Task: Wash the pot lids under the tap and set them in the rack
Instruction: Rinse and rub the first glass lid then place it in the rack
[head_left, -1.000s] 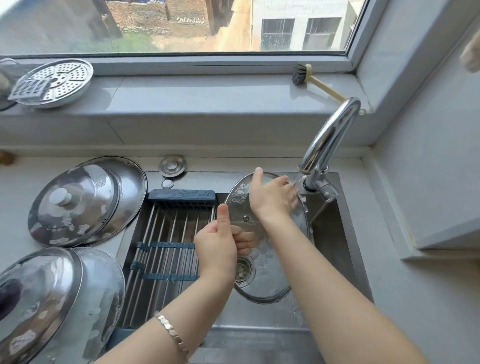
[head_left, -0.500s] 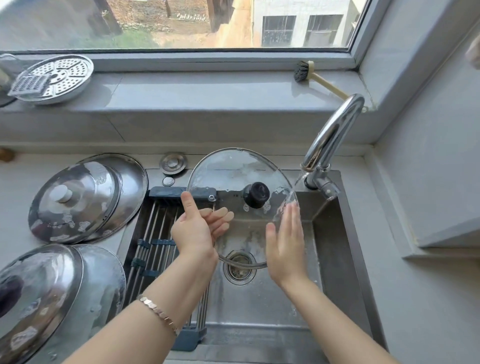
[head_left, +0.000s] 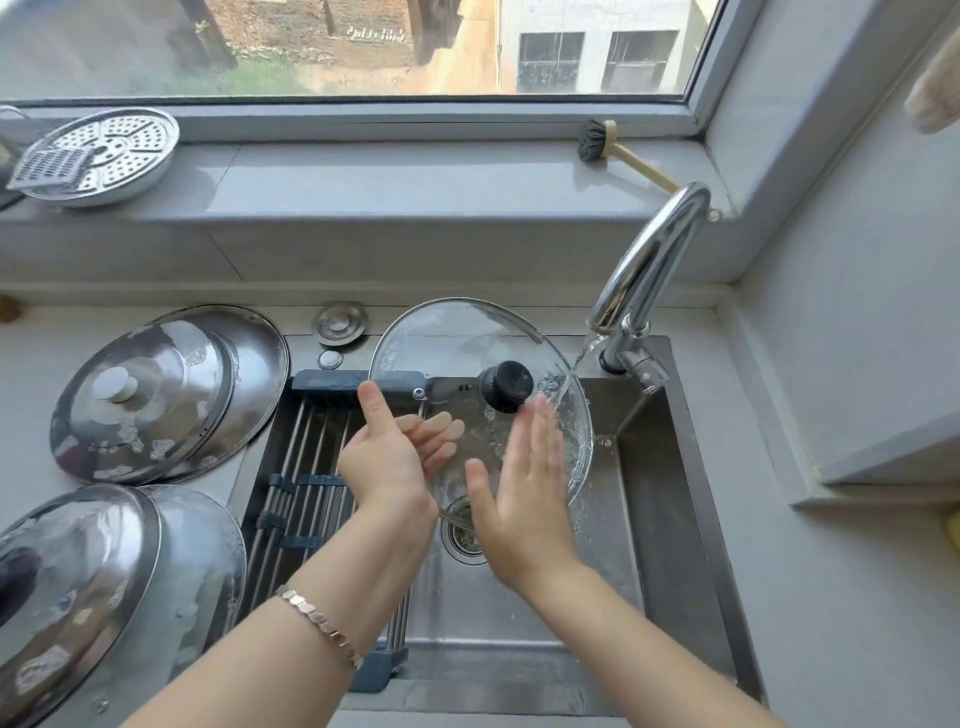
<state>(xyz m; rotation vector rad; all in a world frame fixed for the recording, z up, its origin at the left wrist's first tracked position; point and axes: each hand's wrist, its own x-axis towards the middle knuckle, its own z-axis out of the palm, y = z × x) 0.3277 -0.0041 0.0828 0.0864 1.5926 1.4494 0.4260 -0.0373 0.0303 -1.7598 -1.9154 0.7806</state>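
Over sink (head_left: 655, 499), glass lid (head_left: 452, 338) beside tap (head_left: 649, 260)

1. No text, label, brand or number can be read anywhere.
2. White marks on the far wall (head_left: 371, 34) outside the window (head_left: 696, 62) may be lettering, but are too small and blurred to tell.

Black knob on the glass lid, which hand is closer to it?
Right. The right hand lies flat on the glass lid, fingertips beside the knob; the left hand holds the lid's left edge, farther off.
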